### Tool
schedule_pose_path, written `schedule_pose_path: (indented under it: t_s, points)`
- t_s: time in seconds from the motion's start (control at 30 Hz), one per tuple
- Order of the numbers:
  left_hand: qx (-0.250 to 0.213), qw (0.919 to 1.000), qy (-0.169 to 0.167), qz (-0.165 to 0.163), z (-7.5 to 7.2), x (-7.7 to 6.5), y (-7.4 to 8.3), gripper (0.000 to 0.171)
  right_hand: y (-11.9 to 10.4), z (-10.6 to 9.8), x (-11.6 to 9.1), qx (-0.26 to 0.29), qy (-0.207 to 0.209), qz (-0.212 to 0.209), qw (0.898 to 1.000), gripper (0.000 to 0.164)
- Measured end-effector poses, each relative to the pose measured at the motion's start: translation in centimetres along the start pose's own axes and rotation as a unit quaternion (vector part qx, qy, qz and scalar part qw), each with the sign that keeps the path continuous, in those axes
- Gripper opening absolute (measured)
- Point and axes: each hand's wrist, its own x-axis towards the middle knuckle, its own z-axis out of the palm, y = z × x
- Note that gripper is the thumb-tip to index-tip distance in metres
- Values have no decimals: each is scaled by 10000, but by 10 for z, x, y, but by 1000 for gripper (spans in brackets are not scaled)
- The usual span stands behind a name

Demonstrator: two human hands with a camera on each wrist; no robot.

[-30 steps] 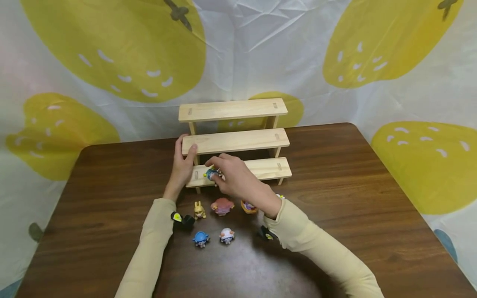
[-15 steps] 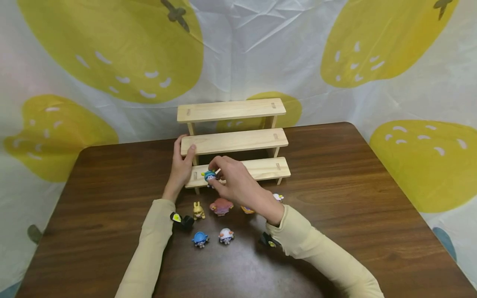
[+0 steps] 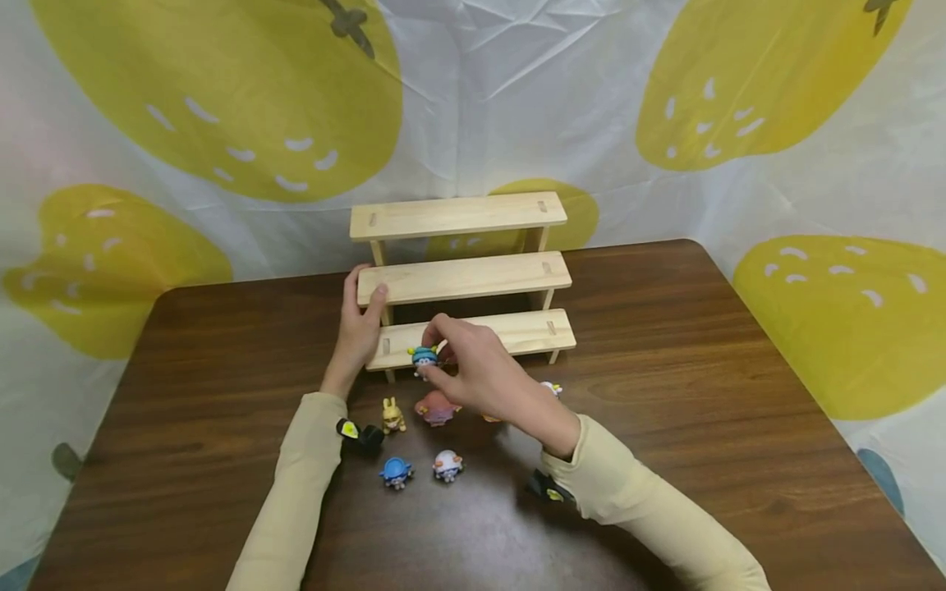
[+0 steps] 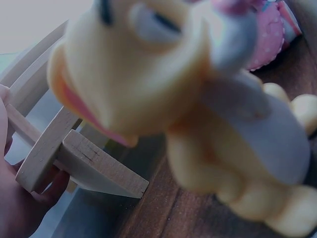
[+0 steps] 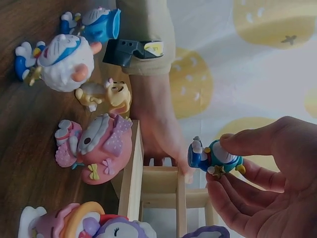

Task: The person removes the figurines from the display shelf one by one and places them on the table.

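Observation:
My left hand [image 3: 360,330] grips the left end of the middle board of a three-tier wooden display stand [image 3: 461,279], its thumb on top; in the left wrist view, fingers [image 4: 59,187] curl under a board. Between thumb and fingertips my right hand [image 3: 480,365] pinches a small figurine [image 3: 424,358] with a blue-green hat and yellow knobs. It appears over the bottom board's front edge in the head view. The right wrist view shows the same figurine [image 5: 215,156] sideways, blue at its base, apart from the boards.
On the brown table [image 3: 665,369] before the stand are a yellow rabbit-eared figurine [image 3: 393,416], a pink one [image 3: 437,408], a blue one [image 3: 396,473] and a white woolly one [image 3: 447,465]. Others sit partly behind the right forearm. A lemon-print cloth [image 3: 517,98] hangs behind.
My right hand and the figurine have shifted slightly toward me, and the figurine's front now shows more fully. The left hand keeps its grip on the stand.

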Motion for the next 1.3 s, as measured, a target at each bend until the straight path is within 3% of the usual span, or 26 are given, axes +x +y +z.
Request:
schedule_pose_path:
  t_s: [0.47, 0.73, 1.3]
  points:
    - [-29, 9997, -119, -192, -3, 1, 1, 53, -2, -8, -22, 305, 43, -26, 9995, 23]
    - [2, 9994, -205, -271, -2, -12, 35, 52, -2, -10, -37, 305, 28, -175, 9994, 25]
    - [-64, 9994, -247, -243, -3, -12, 35, 52, 0, -18, -71, -6, -8, -116, 9999, 28]
